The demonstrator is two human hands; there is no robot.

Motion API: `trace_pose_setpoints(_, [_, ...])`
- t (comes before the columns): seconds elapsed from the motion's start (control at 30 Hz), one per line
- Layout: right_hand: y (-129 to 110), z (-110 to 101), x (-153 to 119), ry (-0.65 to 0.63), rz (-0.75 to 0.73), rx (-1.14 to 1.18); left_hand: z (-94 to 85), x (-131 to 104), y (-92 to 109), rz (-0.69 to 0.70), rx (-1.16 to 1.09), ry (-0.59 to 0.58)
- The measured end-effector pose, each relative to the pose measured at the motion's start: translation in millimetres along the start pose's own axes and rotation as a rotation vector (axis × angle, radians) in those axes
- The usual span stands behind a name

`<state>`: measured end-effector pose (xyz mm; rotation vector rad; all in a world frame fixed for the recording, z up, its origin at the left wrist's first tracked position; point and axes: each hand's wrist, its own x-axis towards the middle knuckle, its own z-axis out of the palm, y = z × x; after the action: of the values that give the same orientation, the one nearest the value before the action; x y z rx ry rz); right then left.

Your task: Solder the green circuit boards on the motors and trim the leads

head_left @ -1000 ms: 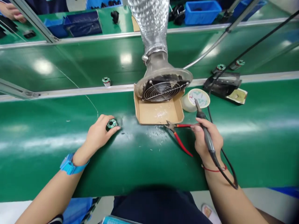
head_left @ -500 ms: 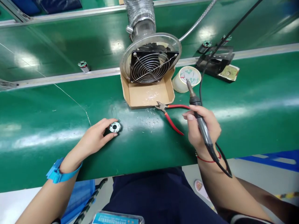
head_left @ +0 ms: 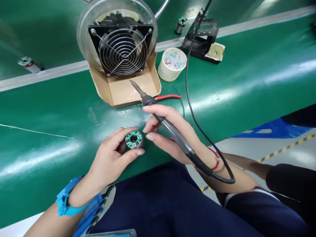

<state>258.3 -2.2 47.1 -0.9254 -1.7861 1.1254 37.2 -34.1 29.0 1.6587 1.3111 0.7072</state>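
Between thumb and forefinger, my left hand (head_left: 116, 154) grips a small cylindrical motor part with a ring-shaped green circuit board (head_left: 134, 139) facing up. A blue strap circles that wrist. My right hand (head_left: 170, 131) holds a soldering iron (head_left: 172, 131) by its dark handle, its thumb and fingers loosely around the grip. The iron's bare tip points up and left, over the cardboard tray and apart from the circuit board. Red-handled cutters (head_left: 169, 97) lie behind the iron, mostly hidden by it and my right hand.
A fan with a wire guard (head_left: 125, 52) stands in a cardboard tray (head_left: 120, 95) at the back. Right of it are a tape roll (head_left: 172, 65) and an iron stand (head_left: 202, 42) with a sponge (head_left: 215, 52). Similar motor parts (head_left: 29, 64) (head_left: 181, 25) sit along the back ledge. Wire clippings litter the bench.
My right hand has brought the soldering iron left, nearer the circuit board, and now covers part of the cutters. The view has shifted right and closer. My left hand still grips the part.
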Motion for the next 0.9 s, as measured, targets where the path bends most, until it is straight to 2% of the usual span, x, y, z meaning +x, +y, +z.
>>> trace_pose_setpoints(0.2, [6, -2, 8, -0.154, 0.105, 0.116, 3.8, 3, 11, 0.144, 0.117, 0.037])
trace_pose_setpoints(0.37, [10, 0, 11, -0.182, 0.146, 0.148, 4.5, 1, 9, 0.19, 0.208, 0.053])
trace_pose_setpoints(0.57, [8, 4, 15, -0.196, 0.148, 0.129, 4.9, 0, 5, 0.248, 0.276, 0.068])
trace_pose_setpoints(0.73, [6, 6, 17, -0.197, 0.085, 0.034, 4.7, -3, 5, 0.236, 0.315, 0.087])
trace_pose_setpoints(0.9, [16, 8, 20, -0.267, 0.034, 0.018, 8.1, -2, 6, 0.208, 0.299, 0.115])
